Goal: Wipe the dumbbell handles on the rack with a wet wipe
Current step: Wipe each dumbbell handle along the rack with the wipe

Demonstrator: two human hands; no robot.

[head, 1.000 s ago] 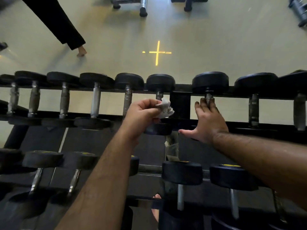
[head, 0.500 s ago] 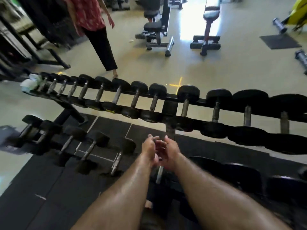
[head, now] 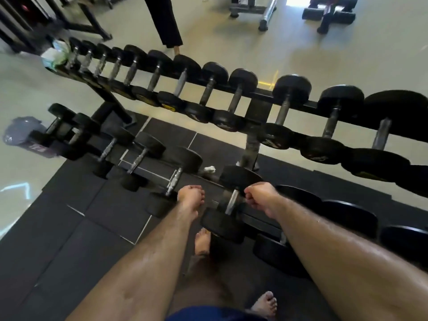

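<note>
**Wipe Lay on the Lower Tier, Both Hands Curled Near One Handle**

While both bare forearms reached down toward the lower tier of the dumbbell rack (head: pixel 252 144), neither hand held the wet wipe (head: pixel 209 169). The crumpled white wipe sat on the lower rail, between two black dumbbell heads and just beside the rack's upright post, a little beyond the hands and apart from both.

The left hand (head: pixel 190 196) had its fingers curled into a loose fist with nothing visible inside it; it hovered just left of the nearest dumbbell (head: pixel 231 200). The right hand (head: pixel 260 196) was also curled, its knuckles against or just beside the upper end of that dumbbell's metal handle (head: pixel 232 200). Whether those fingers actually gripped the handle or the head beside it could not be told from this angle.

The upper tier carried a long row of black dumbbells with grey metal handles, growing larger toward the right. At its far left end stood a pale packet (head: pixel 52 57), blurred. The lower tier held more dumbbells, with a grey bin-like object (head: pixel 23 135) on the floor past its left end.

Dark rubber mats (head: pixel 69 228) covered the floor under the rack, and pale flooring lay beyond. The person's bare feet showed below the arms. Another person's dark trouser leg (head: pixel 166 22) and bare foot stood behind the rack, with bench frames farther off.
</note>
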